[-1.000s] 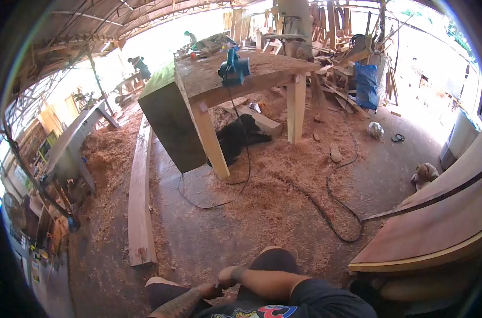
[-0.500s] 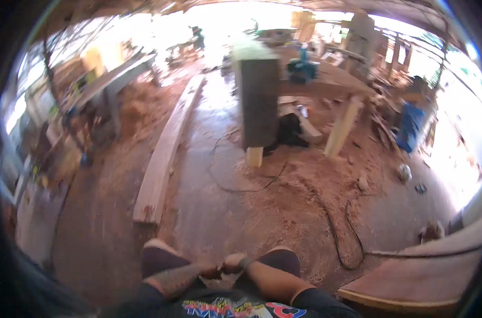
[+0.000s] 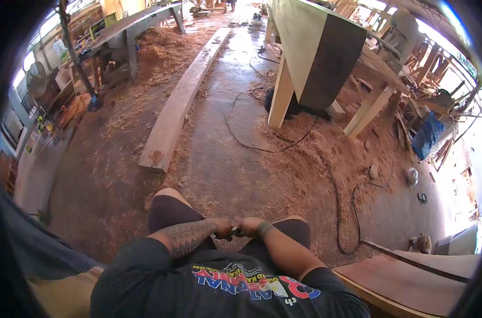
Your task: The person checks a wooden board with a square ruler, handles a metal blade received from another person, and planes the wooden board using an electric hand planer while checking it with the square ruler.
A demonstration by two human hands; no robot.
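Observation:
My left hand [image 3: 223,228] and my right hand [image 3: 251,226] meet in front of my lap, between my knees. The fingers of both are curled closed. Something small and dark with a light glint shows where they meet, too small to name. A tattoo covers my left forearm [image 3: 187,237], and a band circles my right wrist. Past my left knee, a long wooden plank [image 3: 173,119] lies on the floor.
A worktable [image 3: 381,71] on pale wooden legs and a large dark-ended panel [image 3: 331,61] stand ahead right. Black cable [image 3: 336,201] loops through shavings. A curved board [image 3: 410,281] is at my right. Another bench [image 3: 130,24] stands far left, and a blue bag [image 3: 427,136] far right.
The view has tilted downward and shifted, so more of my shirt shows and the panel appears higher and further right. My hands stay together in front of my lap.

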